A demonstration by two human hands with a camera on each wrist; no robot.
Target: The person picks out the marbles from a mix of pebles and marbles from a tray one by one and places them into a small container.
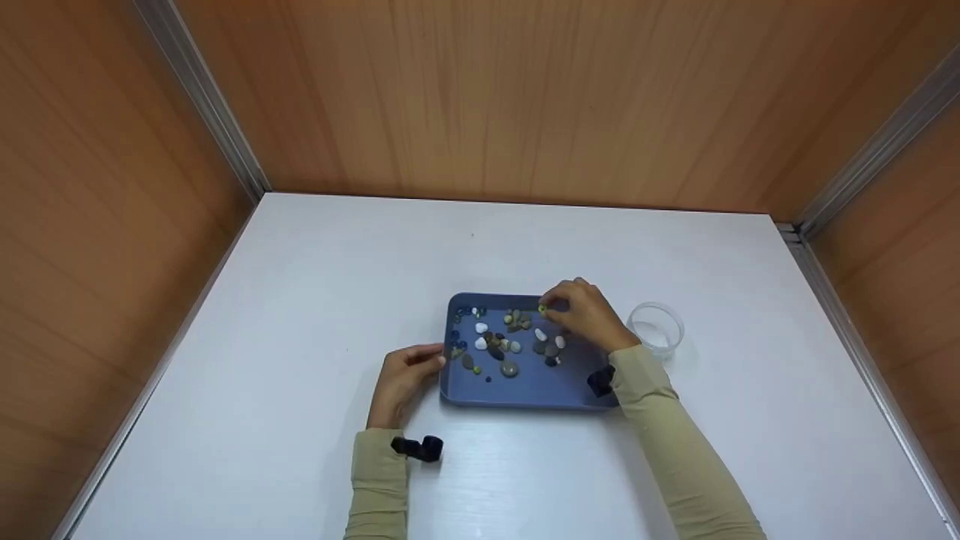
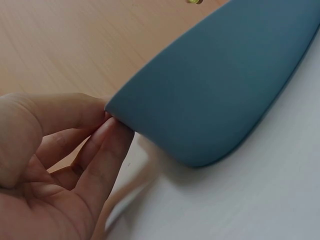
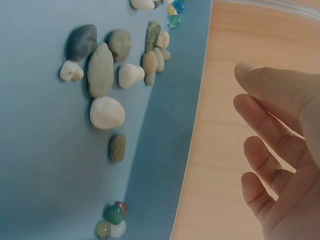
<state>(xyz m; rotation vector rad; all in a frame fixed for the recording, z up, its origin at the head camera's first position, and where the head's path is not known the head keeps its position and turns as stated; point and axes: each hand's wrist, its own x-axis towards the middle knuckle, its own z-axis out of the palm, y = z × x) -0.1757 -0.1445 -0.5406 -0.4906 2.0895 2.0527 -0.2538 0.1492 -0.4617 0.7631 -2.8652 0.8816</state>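
Note:
A blue tray [image 1: 540, 396] holds pebbles and glass marbles. At its left side, my left hand [image 1: 401, 379] grips the rim. The left wrist view has its thumb and fingertips [image 2: 120, 132] meeting at the corner of the tray [image 2: 210, 90]. My right hand [image 1: 589, 311] is over the far right rim, with a small yellow-green marble [image 1: 541, 308] between thumb and forefinger. In the right wrist view that hand [image 3: 280, 145] has thumb and forefinger close, other fingers spread; no marble shows there. White, grey and brown pebbles [image 3: 107, 112] lie in groups, with a marble cluster [image 3: 113, 214] nearby.
A clear round container [image 1: 656, 328] stands on the white table [image 1: 315, 285], right of the tray and close to the right wrist. Wood-patterned panels [image 1: 487, 97] enclose the back and sides. Blue marbles [image 1: 457, 341] lie along the tray's left side.

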